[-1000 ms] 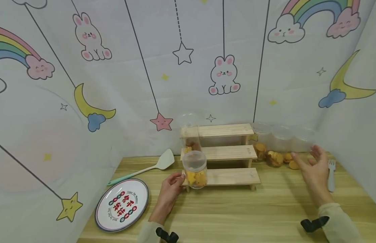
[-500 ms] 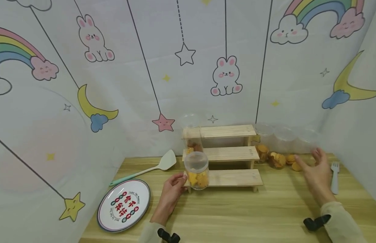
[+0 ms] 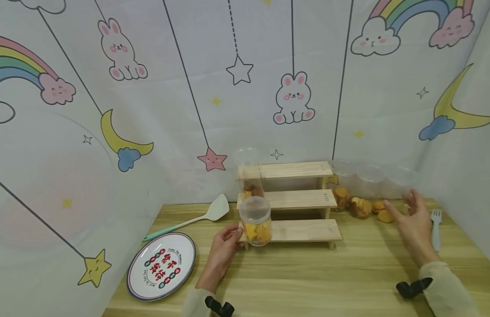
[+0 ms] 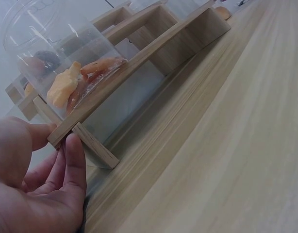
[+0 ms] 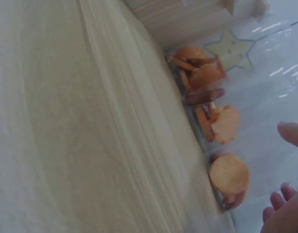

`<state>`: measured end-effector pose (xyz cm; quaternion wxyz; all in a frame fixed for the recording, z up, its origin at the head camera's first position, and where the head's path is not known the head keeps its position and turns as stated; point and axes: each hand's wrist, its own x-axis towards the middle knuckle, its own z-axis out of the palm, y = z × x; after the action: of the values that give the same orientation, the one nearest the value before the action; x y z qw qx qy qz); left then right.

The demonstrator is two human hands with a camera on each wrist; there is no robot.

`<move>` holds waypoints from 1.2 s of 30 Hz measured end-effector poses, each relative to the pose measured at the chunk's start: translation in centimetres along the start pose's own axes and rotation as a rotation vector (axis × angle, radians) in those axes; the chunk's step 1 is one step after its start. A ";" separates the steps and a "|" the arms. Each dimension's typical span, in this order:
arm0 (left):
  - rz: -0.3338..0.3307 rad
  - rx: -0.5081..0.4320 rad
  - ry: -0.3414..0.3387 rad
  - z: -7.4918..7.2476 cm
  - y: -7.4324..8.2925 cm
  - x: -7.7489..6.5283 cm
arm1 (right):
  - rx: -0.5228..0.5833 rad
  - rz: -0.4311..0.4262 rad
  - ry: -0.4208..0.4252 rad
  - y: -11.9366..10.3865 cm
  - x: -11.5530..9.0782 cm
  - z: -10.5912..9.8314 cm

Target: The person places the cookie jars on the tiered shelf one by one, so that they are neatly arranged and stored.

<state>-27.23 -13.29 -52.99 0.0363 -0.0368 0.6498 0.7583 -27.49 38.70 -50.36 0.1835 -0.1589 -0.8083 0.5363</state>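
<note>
Left hand point(image 3: 222, 247) pinches shelf point(image 3: 304, 230); right hand point(image 3: 415, 225) near jar point(image 3: 399, 181).

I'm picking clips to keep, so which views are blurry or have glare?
Right wrist: hazy and soft, glare streaks on the jars; left wrist: dim, with glints on the front jar; head: clearest, plate print fairly crisp, though those jars fade into the backdrop.

The left fingers point(image 4: 75, 162) pinch, while the right fingers point(image 3: 417, 200) stand apart from the thumb point(image 3: 393, 211).

Left of the shelf point(image 3: 304, 230) lies a plate point(image 3: 161, 267) — right, three jars point(image 3: 365, 189).
</note>
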 end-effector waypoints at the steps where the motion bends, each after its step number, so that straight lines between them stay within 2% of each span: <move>1: -0.001 -0.001 -0.001 0.0 0.0 0.0 | -0.012 0.008 0.006 -0.1 0.0 0.0; 5: -0.003 0.000 0.001 -0.1 -0.2 0.1 | -0.008 0.037 0.030 -0.3 -0.1 -0.1; 11: -0.002 0.010 0.010 -0.2 0.0 0.1 | 0.086 0.074 0.032 -1.2 -0.5 -0.5; 16: 0.002 0.019 0.003 -0.2 0.2 -0.1 | 0.122 0.050 0.076 -2.4 -1.5 -0.9; 18: 0.001 0.018 -0.002 -0.1 0.1 -0.1 | 0.134 0.022 0.094 -3.0 -2.1 -1.1; 22: -0.004 0.010 0.000 0.1 0.1 -0.1 | 0.076 -0.075 0.089 -4.1 -3.8 -1.2; 27: -0.008 0.009 -0.001 0.2 0.2 -0.1 | 0.003 -0.191 0.015 -5.7 -6.3 -1.2; 31: -0.001 0.008 0.004 0.1 0.1 -0.1 | 0.047 -0.286 -0.059 -7.7 -7.6 0.1; 36: 0.003 0.005 0.003 0.1 0.1 0.0 | 0.147 -0.388 -0.142 -11.0 -8.5 2.9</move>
<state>-27.21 -13.24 -52.85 0.0341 -0.0367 0.6518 0.7568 -22.05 28.35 -42.27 0.2370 0.0517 -0.7933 0.5584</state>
